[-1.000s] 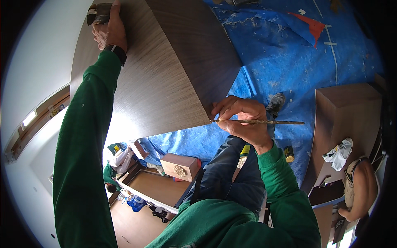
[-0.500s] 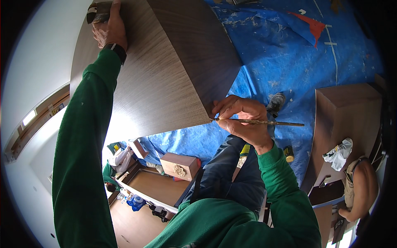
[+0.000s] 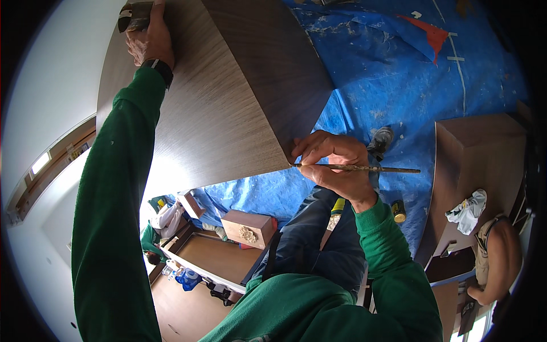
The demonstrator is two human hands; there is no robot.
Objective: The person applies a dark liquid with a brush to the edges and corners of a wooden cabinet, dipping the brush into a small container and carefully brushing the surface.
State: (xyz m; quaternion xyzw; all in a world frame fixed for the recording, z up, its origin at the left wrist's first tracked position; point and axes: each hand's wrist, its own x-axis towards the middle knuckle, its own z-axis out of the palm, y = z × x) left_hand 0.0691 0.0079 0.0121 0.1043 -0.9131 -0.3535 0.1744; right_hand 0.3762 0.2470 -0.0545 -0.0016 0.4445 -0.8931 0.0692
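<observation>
A large wood-grain cabinet or box (image 3: pixel 211 108) fills the upper left and middle. My right hand (image 3: pixel 336 165) pinches a thin artist's paintbrush (image 3: pixel 393 170) near its tip, which touches the cabinet's near corner. Its fingertips rest by that edge, and the handle points right. Far off at the upper left, my left hand (image 3: pixel 151 43) lies on the same wood face, wrapped against a small dark brown container (image 3: pixel 137 16) with a pale patch. Its exact kind cannot be made out, and part of it is hidden by the fingers.
Blue sheeting (image 3: pixel 387 85) covers the floor, with a red scrap (image 3: pixel 430 35) on it. A second wood cabinet (image 3: pixel 478 154) at right carries a white rag (image 3: pixel 468 212). A small tin (image 3: pixel 398 211) stands by my leg. Other people show at the right and lower left edges.
Almost nothing differs. The far end of the paintbrush handle has shifted very slightly; both hands keep their places.
</observation>
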